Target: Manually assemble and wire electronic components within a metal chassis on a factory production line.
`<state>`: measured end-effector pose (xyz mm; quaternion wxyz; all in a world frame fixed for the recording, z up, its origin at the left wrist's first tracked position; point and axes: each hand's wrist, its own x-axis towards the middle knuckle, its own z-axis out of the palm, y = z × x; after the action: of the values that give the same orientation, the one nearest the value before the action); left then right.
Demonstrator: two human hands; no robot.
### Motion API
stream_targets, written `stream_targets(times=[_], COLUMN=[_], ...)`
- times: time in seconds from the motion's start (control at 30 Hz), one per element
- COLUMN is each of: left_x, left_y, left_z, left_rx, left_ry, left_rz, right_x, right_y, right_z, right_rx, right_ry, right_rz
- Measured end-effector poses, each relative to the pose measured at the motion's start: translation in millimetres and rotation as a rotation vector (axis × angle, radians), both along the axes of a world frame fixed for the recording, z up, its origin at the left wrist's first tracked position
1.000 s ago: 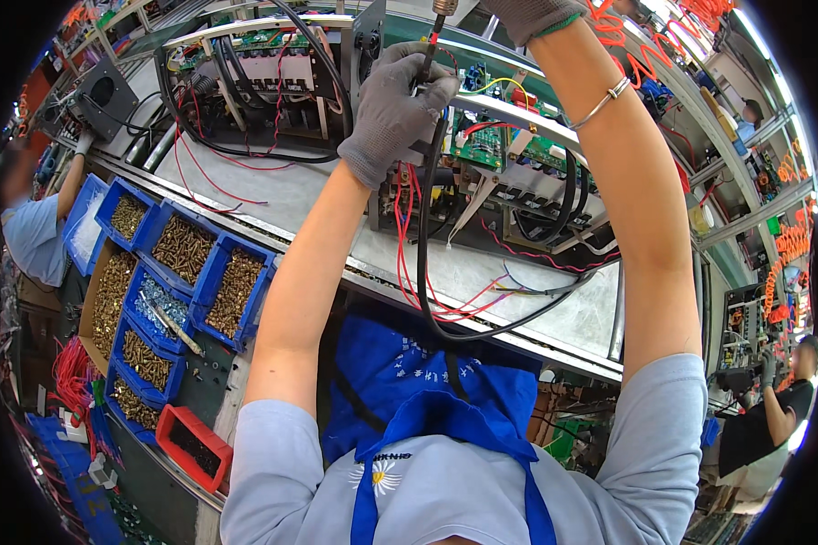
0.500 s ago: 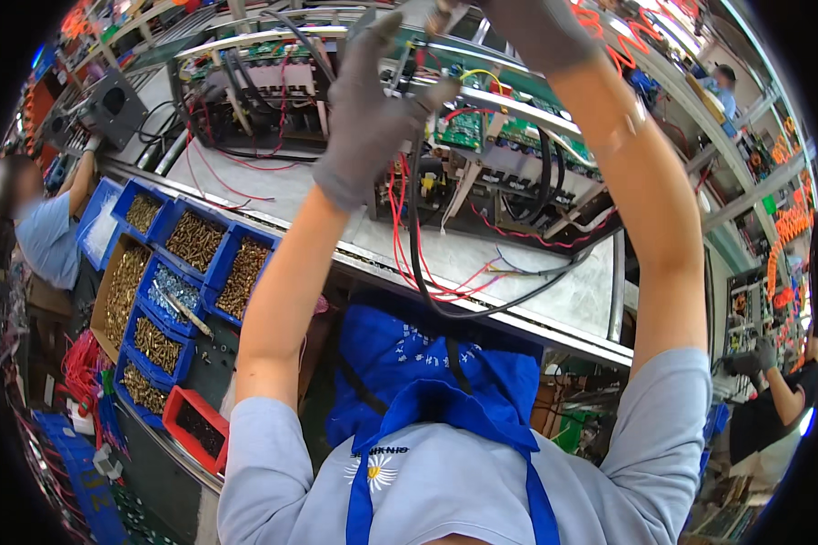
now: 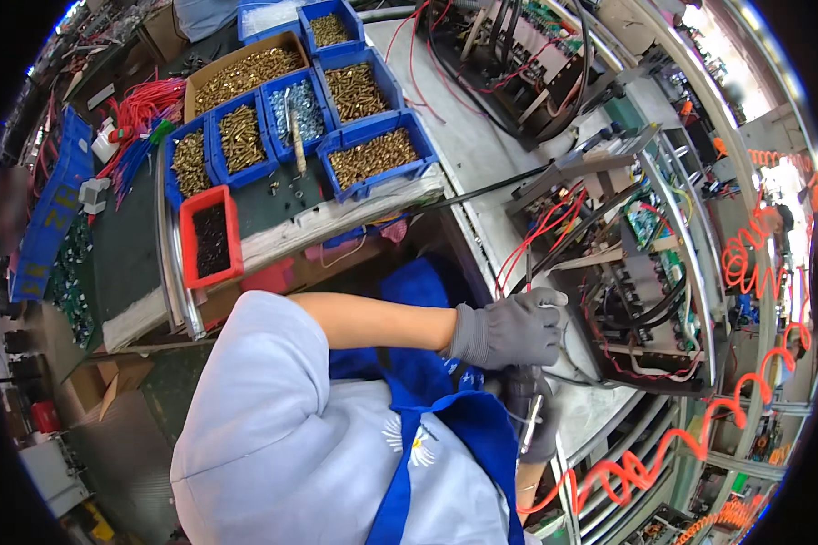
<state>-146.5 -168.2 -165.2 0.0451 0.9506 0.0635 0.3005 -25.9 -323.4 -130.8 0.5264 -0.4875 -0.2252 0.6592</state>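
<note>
My left hand (image 3: 516, 329), in a grey glove, is closed at the near edge of the workbench, its fingers curled together. Whatever lies inside them is hidden, though a thin dark rod (image 3: 529, 268) sticks up just beyond the knuckles. Directly below it, my right hand (image 3: 543, 439), also gloved, wraps around an air screwdriver (image 3: 531, 423) with a dark body and a silver lever. The two hands are close together, and the left partly covers the tool's upper end. Beyond them stands an open metal chassis (image 3: 600, 282) with circuit boards and red and black wires.
Blue bins (image 3: 373, 156) of brass-coloured fasteners stand at the left, with a cardboard box (image 3: 245, 77) and a red bin (image 3: 211, 238) of dark screws. A pen-like stick (image 3: 295, 136) leans in one bin. An orange coiled hose (image 3: 645, 472) runs along the right. Another wired chassis (image 3: 518, 64) sits farther back.
My view has swung left, bringing the bins nearer the middle. Both hands have come down from the raised chassis work to the bench's near edge, close together. The screwdriver now shows in my right hand.
</note>
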Motion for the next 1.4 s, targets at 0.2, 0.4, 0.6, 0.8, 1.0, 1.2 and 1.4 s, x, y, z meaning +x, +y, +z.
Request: stream_targets(times=[0.2, 0.4, 0.6, 0.8, 1.0, 1.2, 1.4], left_x=[-57.4, -210.3, -285.1, -335.7, -343.4, -315.5, -370.4], left_y=[26.6, 110.9, 123.6, 201.1, 242.7, 230.4, 263.6], left_z=[-33.1, 12.3, -8.9, -40.0, -40.6, -14.6, -37.3], left_rx=[-0.195, -0.44, -0.218, -0.268, -0.328, -0.335, -0.519], left_ry=[-0.026, -0.159, -0.028, 0.415, 0.567, 0.549, 0.777], left_rz=[0.411, 1.195, 1.319, 1.374, 1.269, 1.509, 1.264], right_x=[11.5, 12.5, 25.4, 32.1, 41.8, 64.7, 53.9], right_y=[-27.3, -40.5, -27.2, -34.0, -56.3, -92.2, -93.4], right_z=[-51.3, -36.6, -29.7, 19.0, 66.3, 61.5, 32.2], right_rx=[-0.061, -0.004, -0.094, -0.11, -0.192, -0.233, -0.218], right_ry=[0.311, 0.274, 0.069, -0.14, -0.012, -0.023, 0.004], right_rz=[0.047, 0.027, 0.28, 0.332, 0.161, -0.103, -0.318])
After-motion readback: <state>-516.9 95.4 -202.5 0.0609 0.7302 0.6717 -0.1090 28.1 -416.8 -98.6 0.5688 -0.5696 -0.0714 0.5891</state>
